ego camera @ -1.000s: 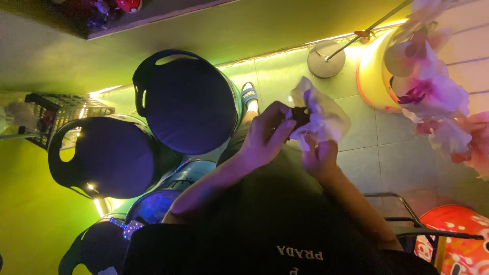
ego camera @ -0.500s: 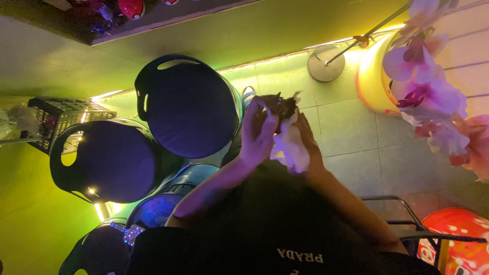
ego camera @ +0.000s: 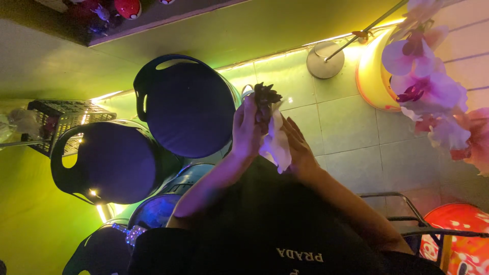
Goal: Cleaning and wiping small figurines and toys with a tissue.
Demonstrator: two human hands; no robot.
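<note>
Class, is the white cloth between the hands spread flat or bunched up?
Bunched: the white cloth hangs crumpled between left hand and right hand.

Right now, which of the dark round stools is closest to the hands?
The upper stool, just beside the left hand. The other stool sits farther off, beside the black wire basket.

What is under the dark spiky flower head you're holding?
A white cloth hangs below the dark spiky flower head, pressed between the left hand and right hand. Any stem is hidden by the cloth and hands.
</note>
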